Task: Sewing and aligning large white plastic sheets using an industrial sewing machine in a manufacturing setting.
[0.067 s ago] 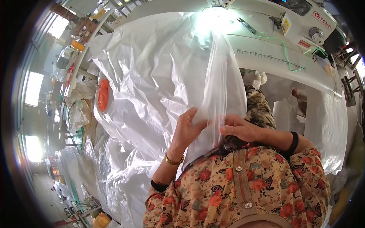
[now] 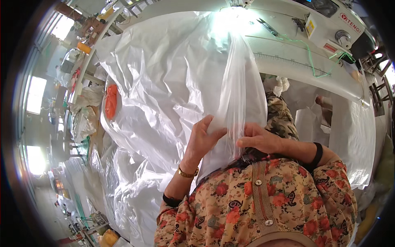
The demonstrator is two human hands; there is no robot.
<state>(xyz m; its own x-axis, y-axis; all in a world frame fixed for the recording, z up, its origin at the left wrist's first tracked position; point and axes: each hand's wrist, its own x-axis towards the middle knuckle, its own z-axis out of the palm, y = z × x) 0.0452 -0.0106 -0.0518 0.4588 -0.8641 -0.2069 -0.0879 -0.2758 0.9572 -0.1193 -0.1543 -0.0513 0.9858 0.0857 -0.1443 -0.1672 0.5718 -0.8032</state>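
Note:
A big sheet of thin white plastic film [image 2: 164,78] spreads over the machine table and down across my lap. Its right edge is gathered into a narrow pleated strip that runs from the lit sewing machine head [image 2: 238,5] down to my hands. My left hand [image 2: 205,138] pinches this strip from the left, thumb pointing right. From the right, my right hand [image 2: 259,138] grips the same strip, thumb lying across it and other fingers partly behind the film. A strong lamp glare hides the needle area at the strip's far end.
Thread snips [image 2: 267,27] and a loose green thread [image 2: 310,57] lie on the table right of the glare. A printed ruler scale [image 2: 288,60] runs along the table's near edge. An orange-red bundle [image 2: 111,101] rests at the film's left. More white film [image 2: 352,131] hangs at the right.
Almost nothing differs. Both hands keep their hold on the pleated strip, with only a very slight shift of the fingers.

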